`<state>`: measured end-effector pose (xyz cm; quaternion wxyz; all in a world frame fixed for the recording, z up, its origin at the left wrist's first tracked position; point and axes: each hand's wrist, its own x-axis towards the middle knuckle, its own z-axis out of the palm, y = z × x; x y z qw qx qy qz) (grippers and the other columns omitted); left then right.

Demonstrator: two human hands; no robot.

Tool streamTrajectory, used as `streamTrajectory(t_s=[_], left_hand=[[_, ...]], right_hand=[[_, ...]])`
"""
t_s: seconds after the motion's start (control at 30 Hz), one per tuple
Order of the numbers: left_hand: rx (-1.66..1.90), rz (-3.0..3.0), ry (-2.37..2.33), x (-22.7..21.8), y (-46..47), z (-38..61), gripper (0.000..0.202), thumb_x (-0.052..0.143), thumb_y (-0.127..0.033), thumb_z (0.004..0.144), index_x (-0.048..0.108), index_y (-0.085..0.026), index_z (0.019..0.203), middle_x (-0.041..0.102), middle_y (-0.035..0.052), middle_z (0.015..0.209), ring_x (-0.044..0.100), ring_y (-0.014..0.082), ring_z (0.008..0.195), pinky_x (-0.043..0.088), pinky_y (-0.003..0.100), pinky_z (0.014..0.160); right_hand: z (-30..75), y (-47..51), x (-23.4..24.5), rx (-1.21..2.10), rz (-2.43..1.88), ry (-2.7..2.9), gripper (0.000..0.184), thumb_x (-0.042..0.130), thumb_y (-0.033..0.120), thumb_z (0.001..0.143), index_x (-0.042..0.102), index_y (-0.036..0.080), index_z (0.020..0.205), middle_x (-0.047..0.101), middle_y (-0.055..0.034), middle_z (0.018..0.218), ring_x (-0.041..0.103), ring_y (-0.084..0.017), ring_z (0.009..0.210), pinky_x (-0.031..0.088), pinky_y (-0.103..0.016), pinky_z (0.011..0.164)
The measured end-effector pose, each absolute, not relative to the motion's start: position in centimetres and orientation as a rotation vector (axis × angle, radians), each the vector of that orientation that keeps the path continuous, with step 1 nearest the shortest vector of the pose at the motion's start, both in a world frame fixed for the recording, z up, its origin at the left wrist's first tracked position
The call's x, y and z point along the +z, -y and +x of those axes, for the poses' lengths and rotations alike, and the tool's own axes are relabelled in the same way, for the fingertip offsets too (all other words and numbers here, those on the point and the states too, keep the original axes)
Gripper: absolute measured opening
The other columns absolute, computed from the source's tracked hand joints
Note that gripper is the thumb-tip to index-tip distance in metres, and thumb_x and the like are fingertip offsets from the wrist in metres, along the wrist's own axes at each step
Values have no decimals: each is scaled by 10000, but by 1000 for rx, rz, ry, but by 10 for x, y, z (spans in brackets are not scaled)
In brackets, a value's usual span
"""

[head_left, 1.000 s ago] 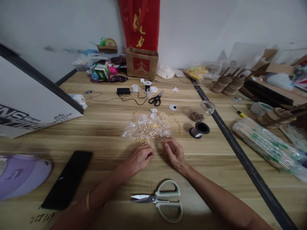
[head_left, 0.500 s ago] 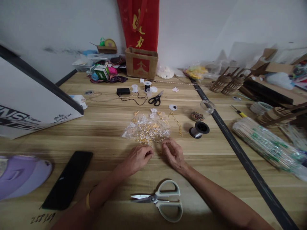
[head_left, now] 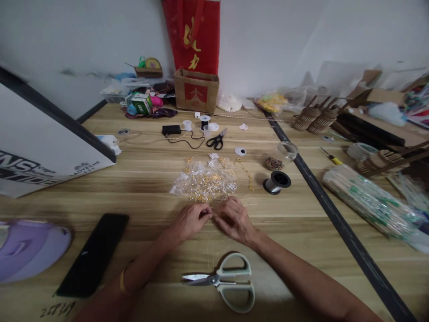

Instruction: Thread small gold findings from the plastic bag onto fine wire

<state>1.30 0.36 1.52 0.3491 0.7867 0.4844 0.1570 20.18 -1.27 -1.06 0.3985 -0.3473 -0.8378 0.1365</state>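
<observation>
My left hand [head_left: 192,218] is closed in a pinch at the near edge of a pile of small gold and silver jewelry findings [head_left: 208,181]; what its fingertips hold is too small to name. Close beside it, my right hand [head_left: 236,219] has its fingers curled and drawn together, nearly meeting the left fingertips. Whether anything lies between the right fingers is hidden. Clear plastic bags are mixed into the pile. A gold chain [head_left: 245,173] lies just right of the pile. Nearer my body, between my forearms, rest partly spread scissors with pale handles [head_left: 234,284].
A wire spool [head_left: 277,182] and a clear jar of beads [head_left: 275,162] stand to the right. Black scissors [head_left: 216,141] lie behind the pile. At left are a black phone [head_left: 93,255] and a purple cap [head_left: 33,250]. Bagged sticks [head_left: 372,203] lie far right.
My right hand has moved left and slightly toward me, closing in on my left hand, and its fingers are more bunched. The left hand stays nearly in place.
</observation>
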Motion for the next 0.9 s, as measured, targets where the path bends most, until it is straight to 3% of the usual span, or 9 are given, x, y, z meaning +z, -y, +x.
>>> streamTrajectory(t_s=[0.17,0.37,0.9], left_hand=[[405,2043,-1258,17,-3,13,113,537,-174,796,646,-176,766,672,6,731,578,138,665,397,224,624],[414,2057,-1254,14,-2,15,94,557,-157,788,643,-169,753,668,-2,711,568,126,636,391,213,606],[406,2049,-1253,15,-3,14,102,541,-169,788,637,-178,753,660,-2,708,566,132,647,389,220,612]], right_hand=[[202,13,-12,303,-885,2170,38,524,176,869,554,199,868,616,-23,778,528,-163,760,397,-384,841],[202,14,-14,292,-891,2188,79,562,270,864,566,191,865,608,-26,759,526,-166,748,392,-405,868],[203,14,-17,253,-895,2257,64,522,205,886,585,194,889,631,-22,776,552,-150,759,361,-408,934]])
